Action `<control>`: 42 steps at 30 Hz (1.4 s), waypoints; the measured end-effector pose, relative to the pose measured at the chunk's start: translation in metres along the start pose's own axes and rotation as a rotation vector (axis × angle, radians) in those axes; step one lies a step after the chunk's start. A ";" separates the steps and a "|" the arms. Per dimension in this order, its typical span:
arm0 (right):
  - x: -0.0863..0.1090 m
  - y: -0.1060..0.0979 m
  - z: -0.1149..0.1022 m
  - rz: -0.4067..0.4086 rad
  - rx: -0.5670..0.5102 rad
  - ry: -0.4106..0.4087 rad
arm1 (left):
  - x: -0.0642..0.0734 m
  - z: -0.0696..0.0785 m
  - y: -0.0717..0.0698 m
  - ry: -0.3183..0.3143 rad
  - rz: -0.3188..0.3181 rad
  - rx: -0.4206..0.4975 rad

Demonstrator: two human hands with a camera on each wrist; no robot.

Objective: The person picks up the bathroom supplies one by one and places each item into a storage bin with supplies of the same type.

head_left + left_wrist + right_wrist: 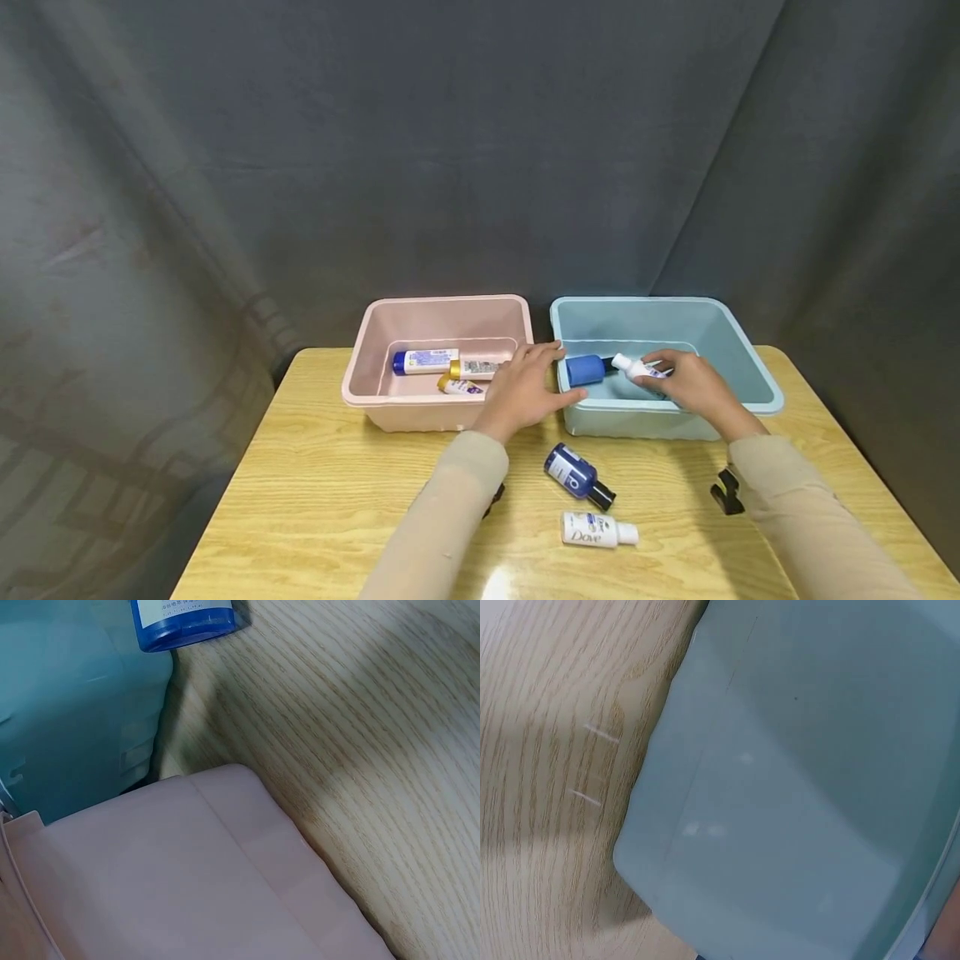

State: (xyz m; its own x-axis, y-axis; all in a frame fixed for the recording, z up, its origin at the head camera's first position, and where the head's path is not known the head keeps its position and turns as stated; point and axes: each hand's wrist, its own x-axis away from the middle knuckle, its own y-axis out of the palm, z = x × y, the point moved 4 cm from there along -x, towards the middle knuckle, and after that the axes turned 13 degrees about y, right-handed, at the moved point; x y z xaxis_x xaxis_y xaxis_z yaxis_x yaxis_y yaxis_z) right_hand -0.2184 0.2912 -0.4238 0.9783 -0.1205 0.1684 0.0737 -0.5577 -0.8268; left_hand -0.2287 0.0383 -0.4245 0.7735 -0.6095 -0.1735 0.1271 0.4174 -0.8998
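In the head view my right hand (693, 385) pinches a small white bottle (636, 367) over the inside of the blue bin (637, 308). A blue bottle with a black cap (587, 370) lies in that bin, beside its left wall. My left hand (523, 390) has its fingers spread across the neighbouring rims of the pink bin (450, 301) and the blue bin, thumb at the blue bin's front rim. Inside the pink bin lie a white tube with a blue cap (426, 361) and two gold-capped white bottles, one of them a small bottle (459, 386).
On the wooden table (330, 500), in front of the blue bin, lie a dark blue bottle with a black cap (577, 475) and a white Dove bottle (597, 530). A grey curtain (450, 150) hangs behind both bins.
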 end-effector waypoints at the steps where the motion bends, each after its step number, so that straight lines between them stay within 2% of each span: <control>1: 0.000 0.000 -0.001 -0.005 0.000 -0.001 | 0.000 0.000 -0.001 -0.002 0.001 -0.002; 8: -0.001 0.000 -0.006 -0.025 -0.014 -0.022 | 0.001 -0.001 -0.004 0.002 0.002 -0.014; 14: 0.004 -0.006 -0.006 0.036 -0.034 -0.052 | -0.003 0.000 -0.002 0.043 0.001 -0.036; 21: 0.007 -0.006 -0.007 0.072 -0.018 -0.048 | -0.002 -0.001 0.001 0.028 0.001 -0.043; 28: 0.014 -0.011 -0.007 0.143 -0.037 -0.083 | -0.002 0.000 0.000 0.038 -0.009 -0.048; 36: 0.030 -0.025 -0.012 0.266 -0.034 -0.115 | -0.004 0.003 -0.002 0.045 -0.031 -0.065; 42: 0.045 -0.028 -0.024 0.338 -0.062 -0.195 | -0.003 0.001 0.000 0.037 -0.025 -0.070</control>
State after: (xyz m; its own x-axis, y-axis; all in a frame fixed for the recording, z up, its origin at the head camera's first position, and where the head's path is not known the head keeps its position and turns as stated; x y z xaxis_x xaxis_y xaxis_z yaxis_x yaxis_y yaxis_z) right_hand -0.1807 0.2817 -0.3804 0.9643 -0.1509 -0.2178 -0.2649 -0.5621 -0.7835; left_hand -0.2303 0.0404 -0.4234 0.7473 -0.6438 -0.1645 0.1010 0.3547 -0.9295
